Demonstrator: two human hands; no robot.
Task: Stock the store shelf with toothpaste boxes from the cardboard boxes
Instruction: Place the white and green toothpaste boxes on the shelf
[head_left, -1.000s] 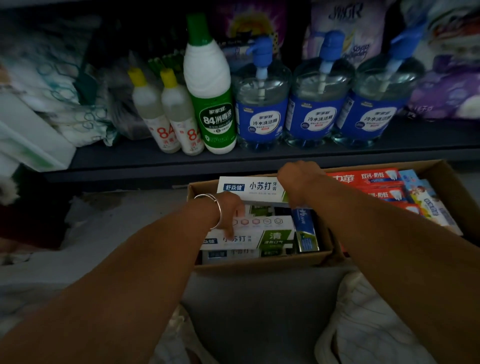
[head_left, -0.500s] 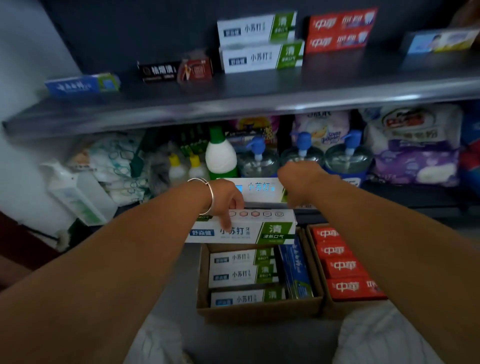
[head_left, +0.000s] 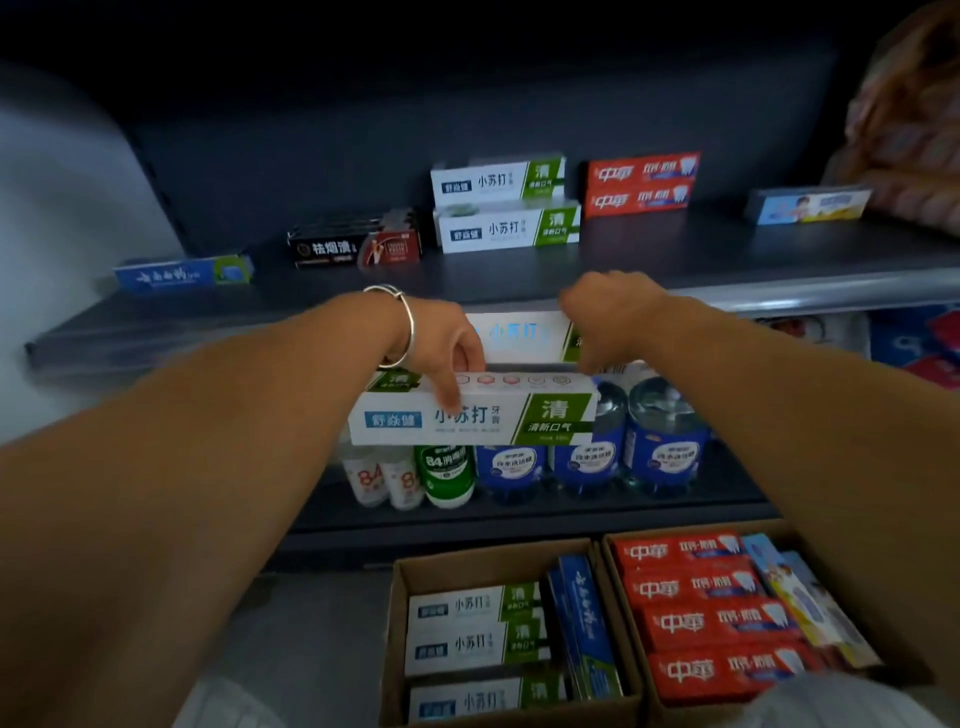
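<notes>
Both hands carry white-and-green toothpaste boxes up toward the upper shelf (head_left: 727, 260). Left hand (head_left: 447, 348) pinches the near box (head_left: 472, 413), fingers curled over its top edge; right hand (head_left: 608, 322) grips a second box (head_left: 519, 338) behind it. This looks like the placing step: next, they should go onto the matching stack (head_left: 504, 205) at the shelf's far side. More remain in the left cardboard box (head_left: 400, 623) below.
</notes>
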